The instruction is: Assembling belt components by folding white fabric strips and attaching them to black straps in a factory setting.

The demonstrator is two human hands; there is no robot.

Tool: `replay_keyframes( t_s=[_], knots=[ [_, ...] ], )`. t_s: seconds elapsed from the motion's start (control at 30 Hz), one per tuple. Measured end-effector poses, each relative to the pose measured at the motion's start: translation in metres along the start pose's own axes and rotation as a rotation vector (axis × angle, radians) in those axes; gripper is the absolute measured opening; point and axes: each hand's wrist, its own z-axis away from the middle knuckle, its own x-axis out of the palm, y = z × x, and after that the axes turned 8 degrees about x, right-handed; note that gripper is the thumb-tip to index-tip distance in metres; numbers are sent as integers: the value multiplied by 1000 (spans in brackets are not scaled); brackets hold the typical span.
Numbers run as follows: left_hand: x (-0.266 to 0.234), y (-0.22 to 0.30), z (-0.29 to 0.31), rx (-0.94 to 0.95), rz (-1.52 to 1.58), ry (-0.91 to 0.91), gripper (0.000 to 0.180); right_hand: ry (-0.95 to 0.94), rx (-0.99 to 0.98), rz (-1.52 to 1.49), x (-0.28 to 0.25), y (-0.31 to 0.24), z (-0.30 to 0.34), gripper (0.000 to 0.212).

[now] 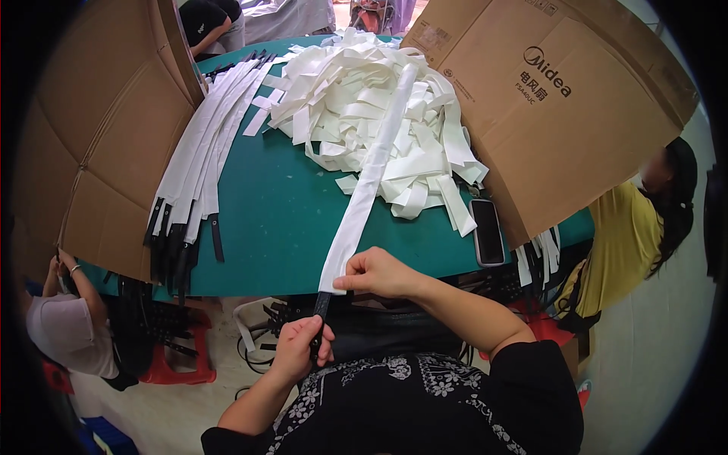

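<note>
My left hand (302, 345) is closed around the lower end of a black belt (321, 305), just in front of the table's near edge. A long white fabric sleeve (366, 186) covers the rest of the belt, stretching away across the table onto a heap of white strips (341, 114). My right hand (379, 273) pinches the sleeve's near edge between thumb and fingers, just above the bare black end. To the left lies a row of white-sleeved belts (201, 144), their black ends pointing toward me.
The green table (262, 220) has an upright cardboard sheet (114, 136) at left and a printed carton panel (561, 114) at right. A phone (487, 231) lies near the right edge. People sit at left and right; another is at the back. A red stool (182, 356) stands below.
</note>
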Motion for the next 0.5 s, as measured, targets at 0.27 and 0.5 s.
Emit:
replay_keyframes(
  t_s=[0.27, 0.5],
  knots=[
    [-1, -13, 13, -50, 62, 13, 24, 63, 47, -221, 32, 32, -3, 32],
    [-14, -9, 18, -68, 31, 113, 24, -105, -86, -113, 76, 39, 10, 29]
  ],
)
